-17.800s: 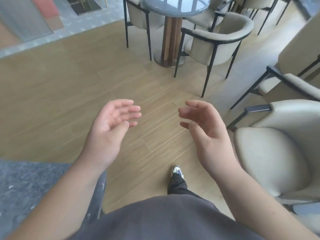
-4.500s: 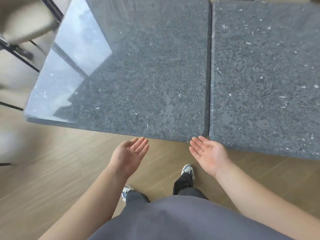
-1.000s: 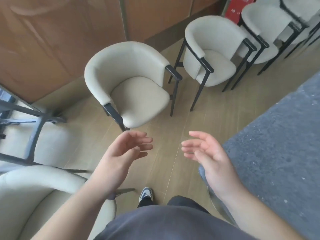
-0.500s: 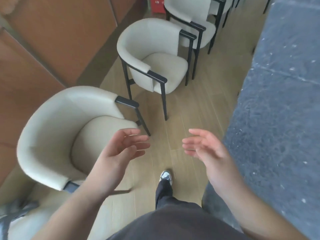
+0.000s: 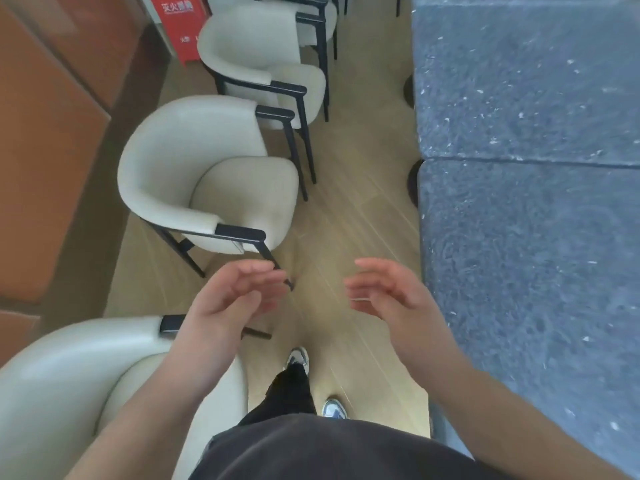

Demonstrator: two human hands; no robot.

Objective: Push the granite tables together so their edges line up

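Pale wood-plank floor [image 5: 349, 188], with brown wall panels on the left and a row of cream upholstered armchairs on black metal frames [image 5: 221, 174] along the aisle. On the right, two dark speckled granite desks: the near desk [image 5: 533, 271] and the far desk [image 5: 519, 81], meeting at a thin dark seam. Along the aisle side, the near desk's edge sits slightly further right than the far one's, so we judge a small offset remains, though the wide-angle lens may exaggerate it.

We stand in the aisle beside the near desk. Left hand [image 5: 232, 299] and right hand [image 5: 388, 292] are raised over the floor, palms facing each other, fingers loosely extended and holding nothing. Neither hand touches a desk; the right one is just beside the near desk's edge.

Step in hand, as we judge it: checking the seam from this side and correcting any offset.

Notes for doing it well:
- Plant flat palms on the aisle-side edge of whichever desk stands proud.
- Push low and square, in short nudges, since granite is heavy and may lurch.
- Keep fingers out of the seam.
- Sight along the edge after each nudge.
- Mind the nearest chair behind us.
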